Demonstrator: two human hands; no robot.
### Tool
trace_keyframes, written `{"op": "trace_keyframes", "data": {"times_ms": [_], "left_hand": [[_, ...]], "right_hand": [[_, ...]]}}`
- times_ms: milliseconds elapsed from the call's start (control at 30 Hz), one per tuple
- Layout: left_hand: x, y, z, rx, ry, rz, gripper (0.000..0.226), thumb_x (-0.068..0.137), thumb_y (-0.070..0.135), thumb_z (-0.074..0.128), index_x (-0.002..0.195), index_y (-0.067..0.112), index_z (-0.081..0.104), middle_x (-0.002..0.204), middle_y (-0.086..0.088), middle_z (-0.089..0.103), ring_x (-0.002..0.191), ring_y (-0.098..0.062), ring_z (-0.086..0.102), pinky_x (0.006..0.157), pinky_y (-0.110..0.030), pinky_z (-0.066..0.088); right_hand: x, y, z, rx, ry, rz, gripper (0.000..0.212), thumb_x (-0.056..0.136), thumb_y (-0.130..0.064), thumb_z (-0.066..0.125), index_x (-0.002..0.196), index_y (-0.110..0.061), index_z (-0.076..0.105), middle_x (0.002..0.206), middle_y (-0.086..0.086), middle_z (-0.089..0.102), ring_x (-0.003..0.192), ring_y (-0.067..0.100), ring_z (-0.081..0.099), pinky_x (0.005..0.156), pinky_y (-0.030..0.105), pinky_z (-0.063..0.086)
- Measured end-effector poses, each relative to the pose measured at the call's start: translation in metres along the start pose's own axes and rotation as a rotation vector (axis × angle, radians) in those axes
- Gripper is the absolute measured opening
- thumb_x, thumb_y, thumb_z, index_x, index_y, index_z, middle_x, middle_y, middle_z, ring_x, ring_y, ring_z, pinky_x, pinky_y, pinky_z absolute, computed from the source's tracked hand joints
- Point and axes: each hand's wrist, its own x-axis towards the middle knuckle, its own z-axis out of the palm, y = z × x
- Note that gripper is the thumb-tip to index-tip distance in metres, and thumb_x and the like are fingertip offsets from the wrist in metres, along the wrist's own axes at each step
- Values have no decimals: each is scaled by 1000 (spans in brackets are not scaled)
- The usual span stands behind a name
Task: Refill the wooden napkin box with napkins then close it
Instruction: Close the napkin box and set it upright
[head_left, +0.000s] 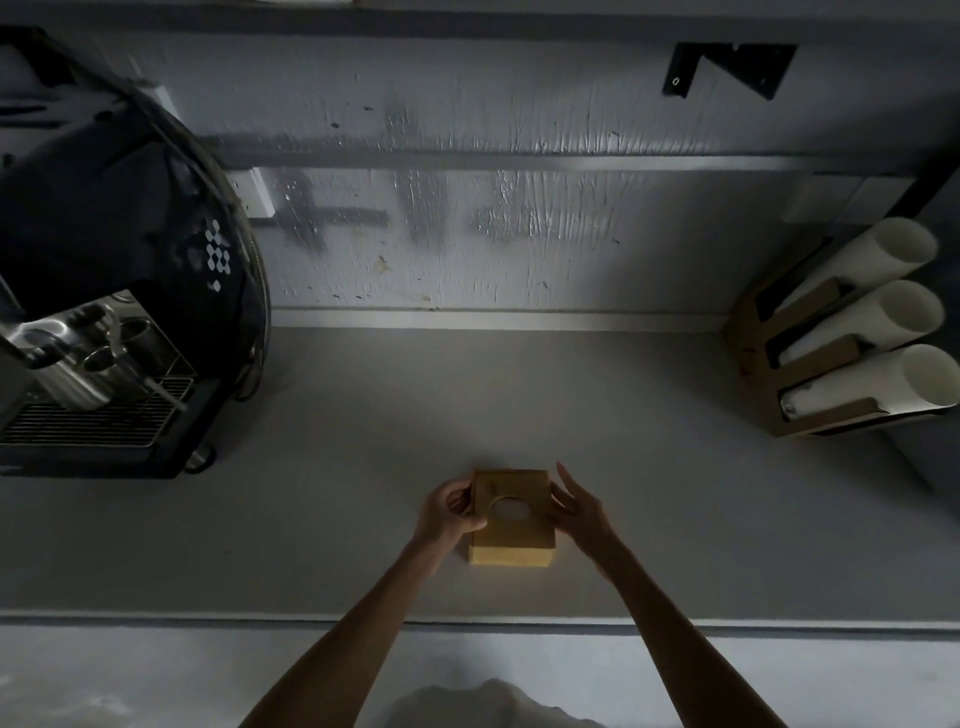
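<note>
A small wooden napkin box (511, 551) stands on the grey counter (337, 519), near its front edge. Its lid has an oval opening (510, 509) with something pale showing through. My left hand (449, 512) grips the box's left side, thumb on the lid beside the opening. Against the right side rests my right hand (579, 506), its fingers stretched out along the lid's edge. The lid lies flat on the box. No loose napkins are in sight.
A black espresso machine (114, 291) with a metal drip tray fills the left side of the counter. At the right stands a cardboard holder (810, 379) with three stacks of white paper cups. A scuffed grey wall runs behind.
</note>
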Motion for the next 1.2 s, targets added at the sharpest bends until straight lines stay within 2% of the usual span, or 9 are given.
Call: {"op": "trace_keyframes", "data": {"times_ms": [233, 367, 500, 667, 733, 833, 900, 1100, 1200], "left_hand": [[4, -4, 3, 33, 28, -4, 67, 62, -23, 74, 124, -7, 56, 123, -25, 63, 109, -28, 62, 103, -44, 48], [3, -9, 2, 87, 29, -23, 61, 67, -12, 78, 124, -2, 58, 121, -19, 66, 111, -29, 63, 100, -47, 50], [-1, -14, 7, 79, 38, -27, 53, 78, -4, 72, 128, 0, 55, 125, -17, 64, 115, -30, 61, 100, -47, 50], [-11, -20, 21, 8, -76, -64, 37, 92, -4, 53, 129, 5, 52, 118, -10, 63, 104, -22, 57, 87, -35, 46], [-15, -21, 25, -34, -113, -127, 46, 90, -10, 51, 130, 15, 50, 109, -2, 61, 105, -21, 55, 90, -38, 45], [-16, -20, 31, -12, -116, -128, 51, 89, -9, 54, 133, 16, 48, 121, -10, 60, 114, -27, 57, 100, -46, 45], [-16, -19, 40, 19, -121, -106, 50, 89, -4, 57, 133, 17, 50, 122, -10, 62, 108, -23, 59, 92, -45, 50], [-21, -12, 85, 95, -195, -46, 42, 88, 1, 57, 126, 19, 55, 99, -2, 61, 92, -18, 57, 89, -50, 53], [-27, -15, 102, 111, -216, -55, 42, 88, 2, 59, 128, 17, 54, 108, -11, 65, 94, -17, 58, 92, -48, 53]], "right_hand": [[13, 14, -2, 73, 3, -35, 82, 82, 33, 40, 150, 0, 10, 150, 33, 27, 140, 42, 30, 89, 24, 48], [16, 21, -1, 15, 37, -21, 77, 85, 30, 41, 150, 1, 13, 149, 31, 32, 139, 39, 34, 99, 40, 45], [13, 35, 1, -355, 168, -3, 58, 94, 5, 51, 147, -2, 30, 140, 22, 50, 127, 31, 52, 105, 46, 45], [-2, 57, 13, -446, 169, -22, 38, 96, -4, 44, 131, -12, 58, 98, 8, 69, 80, 17, 58, 68, 28, 45], [-6, 59, 16, -406, 167, -58, 33, 96, -5, 47, 123, -14, 62, 94, 2, 68, 82, 17, 60, 67, 25, 46], [-8, 54, 9, -424, 173, -104, 28, 97, -9, 50, 120, -21, 62, 88, -4, 67, 80, 15, 59, 59, 16, 45], [-11, 52, -5, -446, 199, -127, 32, 97, -7, 50, 125, -16, 61, 94, 0, 68, 76, 8, 58, 59, 12, 44], [-21, 47, -55, -453, 337, -96, 39, 93, -4, 52, 129, -16, 61, 102, -1, 68, 91, 11, 58, 68, 20, 46], [-30, 49, -69, -459, 345, -81, 39, 93, -1, 51, 129, -14, 61, 102, -2, 67, 91, 10, 57, 62, 4, 43]]}}
